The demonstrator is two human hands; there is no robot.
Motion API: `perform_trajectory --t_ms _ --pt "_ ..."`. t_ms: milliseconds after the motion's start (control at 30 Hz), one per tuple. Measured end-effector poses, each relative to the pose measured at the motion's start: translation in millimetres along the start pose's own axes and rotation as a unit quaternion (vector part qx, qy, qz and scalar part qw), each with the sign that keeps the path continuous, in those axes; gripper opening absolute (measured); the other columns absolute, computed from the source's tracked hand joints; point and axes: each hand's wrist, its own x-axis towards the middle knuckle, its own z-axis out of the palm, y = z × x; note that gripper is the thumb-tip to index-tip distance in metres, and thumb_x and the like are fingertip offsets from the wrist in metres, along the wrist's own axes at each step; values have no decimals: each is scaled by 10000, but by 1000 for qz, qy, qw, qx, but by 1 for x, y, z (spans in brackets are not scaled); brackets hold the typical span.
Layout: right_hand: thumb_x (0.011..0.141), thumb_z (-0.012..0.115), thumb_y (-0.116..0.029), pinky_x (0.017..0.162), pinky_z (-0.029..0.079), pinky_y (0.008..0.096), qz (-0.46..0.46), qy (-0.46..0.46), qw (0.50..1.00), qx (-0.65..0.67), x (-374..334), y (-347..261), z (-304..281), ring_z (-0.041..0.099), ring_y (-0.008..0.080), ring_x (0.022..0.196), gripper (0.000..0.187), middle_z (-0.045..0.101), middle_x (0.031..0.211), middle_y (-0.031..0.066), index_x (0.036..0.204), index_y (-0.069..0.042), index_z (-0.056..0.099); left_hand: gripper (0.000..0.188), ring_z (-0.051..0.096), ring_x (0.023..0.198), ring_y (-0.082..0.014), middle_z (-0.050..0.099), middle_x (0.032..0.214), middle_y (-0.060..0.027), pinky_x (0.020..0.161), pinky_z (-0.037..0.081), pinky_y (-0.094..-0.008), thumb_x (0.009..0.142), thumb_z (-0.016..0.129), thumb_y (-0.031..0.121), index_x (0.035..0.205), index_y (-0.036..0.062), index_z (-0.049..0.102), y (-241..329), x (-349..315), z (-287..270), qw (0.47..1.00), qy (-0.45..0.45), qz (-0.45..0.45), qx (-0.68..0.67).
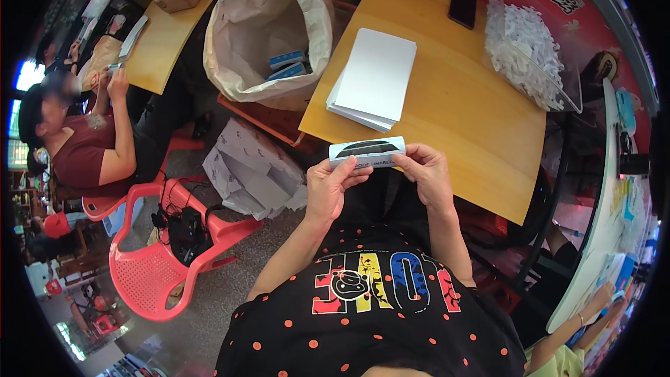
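Both hands hold a small pale-blue printed paper piece (pixel 366 153) in front of my body, just off the near edge of the wooden table (pixel 460 126). It is curved over lengthwise and bears a dark picture of an umbrella. My left hand (pixel 328 187) pinches its left end between thumb and fingers. At the other end, my right hand (pixel 427 173) grips it the same way. Right beyond it on the tabletop lies a stack of white sheets (pixel 377 73), its lower edges slightly fanned.
Left of the table stands a large pale sack (pixel 227 49) with blue packets (pixel 286 63) inside. A clear bin (pixel 572 84) of white strips (pixel 523 49) and a phone (pixel 463 7) are at the far right. A red chair (pixel 150 265) and a seated person (pixel 98 139) are left.
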Motion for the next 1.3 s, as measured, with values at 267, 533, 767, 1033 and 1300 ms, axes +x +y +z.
perform_trajectory --t_ms 267,533,767,1033,1300 --pt "857 646 -53 372 325 163 42 -33 996 72 -6 -8 4 473 33 437 131 633 746 47 930 55 649 195 695 814 -250 672 942 -188 703 590 -296 917 579 80 1033 -74 614 -2 -2 8 999 -21 5 32" --pt "860 641 -45 375 320 165 17 -24 998 58 -4 -3 0 464 29 427 107 613 665 34 895 57 646 187 686 867 -243 670 982 -177 747 584 -304 910 583 55 1049 -64 622 1 -4 8 998 -45 -19 51" --pt "867 637 -30 373 341 146 26 -38 997 61 -1 0 -2 453 14 452 115 648 772 72 940 59 627 203 683 877 -254 669 989 -181 768 582 -323 911 577 44 1078 -65 618 -3 -3 2 994 -57 9 93" --pt "756 727 -47 552 449 268 -239 40 904 -354 -11 -37 0 553 125 625 261 599 881 51 1003 -40 643 191 684 873 -266 670 982 -179 769 577 -335 913 566 27 1064 -75 623 8 -3 2 980 -34 101 169" --pt "753 685 -1 671 507 347 -362 -74 788 -493 -10 -43 -11 616 289 779 142 600 889 122 873 -14 610 198 671 894 -190 683 973 -128 786 553 -291 898 587 8 1072 -78 629 16 -9 15 929 -75 203 301"
